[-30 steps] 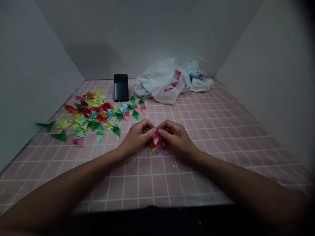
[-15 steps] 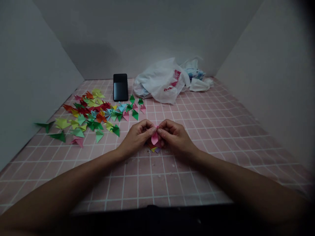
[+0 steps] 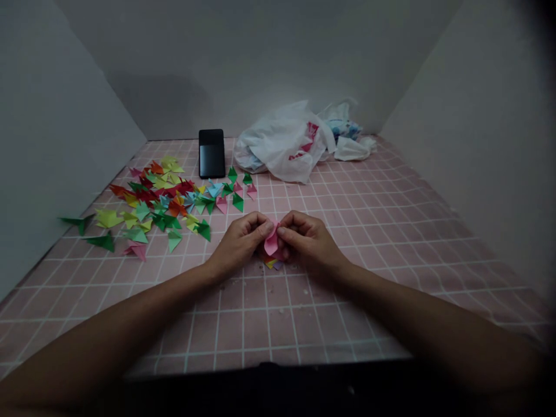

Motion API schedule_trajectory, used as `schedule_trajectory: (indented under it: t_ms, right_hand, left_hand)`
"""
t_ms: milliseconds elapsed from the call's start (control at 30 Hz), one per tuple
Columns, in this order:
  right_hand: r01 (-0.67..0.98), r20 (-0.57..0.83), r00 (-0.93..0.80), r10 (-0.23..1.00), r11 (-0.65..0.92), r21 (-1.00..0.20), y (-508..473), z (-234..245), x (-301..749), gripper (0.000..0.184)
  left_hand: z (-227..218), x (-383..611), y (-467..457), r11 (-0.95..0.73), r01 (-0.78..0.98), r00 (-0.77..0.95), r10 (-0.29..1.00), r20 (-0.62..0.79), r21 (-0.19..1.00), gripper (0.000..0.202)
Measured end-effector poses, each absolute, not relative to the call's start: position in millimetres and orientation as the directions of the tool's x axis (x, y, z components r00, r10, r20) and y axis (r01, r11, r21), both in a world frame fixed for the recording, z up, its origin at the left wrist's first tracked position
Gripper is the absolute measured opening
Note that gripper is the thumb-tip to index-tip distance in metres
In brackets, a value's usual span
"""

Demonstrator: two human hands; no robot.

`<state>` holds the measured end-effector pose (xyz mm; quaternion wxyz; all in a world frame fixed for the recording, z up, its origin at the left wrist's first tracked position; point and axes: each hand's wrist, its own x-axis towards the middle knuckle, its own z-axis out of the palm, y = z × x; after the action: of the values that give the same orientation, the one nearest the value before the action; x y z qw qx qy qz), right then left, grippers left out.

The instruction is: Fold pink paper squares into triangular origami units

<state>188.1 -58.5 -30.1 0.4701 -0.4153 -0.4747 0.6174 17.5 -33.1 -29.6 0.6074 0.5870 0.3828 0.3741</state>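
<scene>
- Pink paper piece (image 3: 271, 242): held just above the pink gridded mat (image 3: 369, 231), at the middle of the view, between the 2 hands.
- Long axis runs from the person outward, the far end tipped slightly right. The near end hangs free and looks rounded, as if a flap curls there. The far end is covered by fingertips, so I cannot tell which way its tip points.
- Left hand (image 3: 240, 240): thumb and forefinger closed on the piece's left upper edge, other fingers curled under.
- Right hand (image 3: 306, 238): the same pinch on the right upper edge; the 2 sets of fingertips nearly meet over the paper.
- Small stack of coloured paper (image 3: 273, 264): on the mat directly beneath the hands, only yellow and purple corners showing.
- Progress, judged: the held piece looks part-folded, not yet a crisp triangle like the others. The stack beneath appears unfolded.
- Pile of folded triangles (image 3: 165, 202): many done, in green, red, yellow, blue and pink, scattered left of the hands and apart from them.
- Black phone (image 3: 211, 153): propped up beyond the pile.
- White plastic bag (image 3: 282, 142): crumpled at the back, right of the phone.
</scene>
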Motion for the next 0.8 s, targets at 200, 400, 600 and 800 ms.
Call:
schedule_trajectory:
  t_ms: [200, 400, 600, 800]
  right_hand:
    - [-0.160, -0.053, -0.228, 0.972, -0.091, -0.983, -58.6, -29.5, 188.2, 0.020]
    - [-0.139, -0.058, -0.205, 0.977, -0.088, -0.986, -58.6, -29.3, 186.9, 0.019]
    - [-0.162, -0.058, -0.213, 0.975, -0.094, -0.982, -58.6, -31.7, 186.7, 0.020]
    - [-0.141, -0.059, -0.202, 0.978, -0.089, -0.986, -58.8, -30.4, 186.6, 0.020]
  left_hand:
    - [-27.3, 17.8, -33.4, 0.015, 0.009, 0.433, 0.901, -0.017, 1.000, 0.031]
    - [-29.6, 17.5, -32.3, 0.016, 0.018, 0.430, 0.903, -0.022, 1.000, 0.032]
    - [-33.0, 17.1, -31.6, 0.015, 0.024, 0.433, 0.901, -0.024, 1.000, 0.029]
    - [-30.9, 17.6, -31.3, -0.029, 0.052, 0.417, 0.909, 0.005, 0.998, 0.026]
